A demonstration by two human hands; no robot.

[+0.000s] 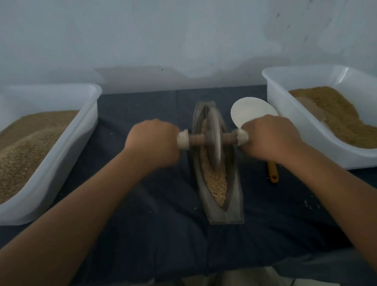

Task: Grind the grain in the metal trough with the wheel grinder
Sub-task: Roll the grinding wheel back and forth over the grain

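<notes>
Left grip (152, 144) and right grip (273, 137) each closed round a handle of the wheel grinder (214, 140), wheel upright in grain (216, 184), trough (234, 198) at bench (145, 229) middle

Both hands (152, 144) on wheel grinder (214, 140) in trough (233, 184)

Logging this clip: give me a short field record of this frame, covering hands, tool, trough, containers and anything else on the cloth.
left hand: grips the left handle of the wheel grinder
right hand: grips the right handle
wheel grinder: disc upright in the metal trough, on the grain
metal trough: boat-shaped, on dark cloth
left tub: white, holds grain
right tub: white, holds grain
scoop: white bowl, yellow handle, right of trough, partly hidden by right hand
</notes>
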